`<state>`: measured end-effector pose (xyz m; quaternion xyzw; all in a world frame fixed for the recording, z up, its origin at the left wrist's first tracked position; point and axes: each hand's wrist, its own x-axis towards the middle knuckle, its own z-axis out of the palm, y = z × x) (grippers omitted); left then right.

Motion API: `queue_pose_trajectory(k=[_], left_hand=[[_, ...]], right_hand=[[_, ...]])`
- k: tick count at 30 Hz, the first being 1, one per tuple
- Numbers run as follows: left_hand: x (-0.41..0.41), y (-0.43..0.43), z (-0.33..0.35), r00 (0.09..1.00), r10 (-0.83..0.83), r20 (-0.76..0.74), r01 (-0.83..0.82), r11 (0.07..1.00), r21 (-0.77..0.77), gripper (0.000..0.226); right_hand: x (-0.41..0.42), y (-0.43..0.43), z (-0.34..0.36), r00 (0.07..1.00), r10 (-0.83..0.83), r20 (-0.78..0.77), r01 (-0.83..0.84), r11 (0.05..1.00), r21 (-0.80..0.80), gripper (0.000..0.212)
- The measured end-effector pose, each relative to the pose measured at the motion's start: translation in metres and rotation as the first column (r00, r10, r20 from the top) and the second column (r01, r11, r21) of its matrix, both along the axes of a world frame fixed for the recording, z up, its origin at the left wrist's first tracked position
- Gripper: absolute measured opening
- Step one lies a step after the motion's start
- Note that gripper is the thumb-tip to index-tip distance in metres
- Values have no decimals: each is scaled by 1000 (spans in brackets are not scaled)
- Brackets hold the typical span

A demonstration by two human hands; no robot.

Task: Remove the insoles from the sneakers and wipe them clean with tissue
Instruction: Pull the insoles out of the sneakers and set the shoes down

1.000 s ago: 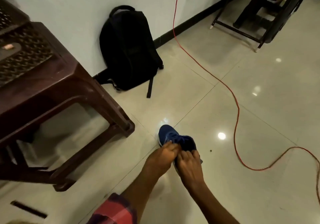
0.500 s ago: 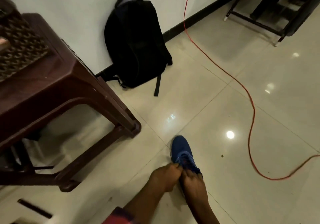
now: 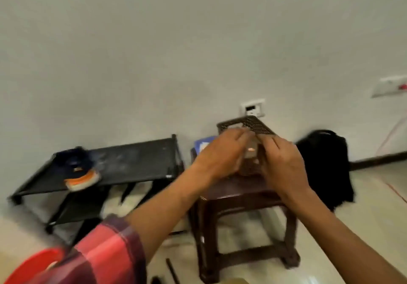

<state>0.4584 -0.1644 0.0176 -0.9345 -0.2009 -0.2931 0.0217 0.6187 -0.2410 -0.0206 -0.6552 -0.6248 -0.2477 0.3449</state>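
Observation:
Both hands are raised over the brown plastic stool. My left hand and my right hand face each other, fingertips close together above a small grey packet with an orange spot on the stool's lattice top. Motion blur hides whether either hand grips it. A blue object shows just behind my left hand. One dark blue sneaker with an orange and white sole lies on the top shelf of a black rack at the left. No insole is visible.
A black backpack leans on the white wall right of the stool. A wall socket sits above the stool. A red round object is at the bottom left, with dark sticks on the tiled floor.
The view swung up from the floor to the stool and rack. Both hands left the blue sneaker on the floor, which is out of view, and rose over the stool top.

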Motion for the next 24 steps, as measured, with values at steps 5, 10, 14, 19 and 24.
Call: queue_pose_trajectory(k=[5, 10, 14, 19, 24], left_hand=[[-223, 40, 60, 894, 446, 35, -448, 891, 73, 47], [-385, 82, 15, 570, 766, -297, -805, 593, -17, 68], [-438, 108, -30, 490, 768, -413, -869, 470, -156, 64], [-478, 120, -55, 574, 767, -286, -816, 506, -280, 39], [-484, 123, -57, 638, 733, -236, -767, 581, -270, 30]], right_hand=[[-196, 88, 63, 935, 349, -63, -352, 935, -44, 37], [-363, 158, 40, 825, 553, -114, -547, 733, -404, 47], [-435, 200, 9, 775, 606, -180, -586, 583, -563, 51], [-474, 229, -13, 742, 634, -221, -628, 540, -561, 73], [-483, 229, -12, 736, 622, -268, -655, 552, -517, 42]])
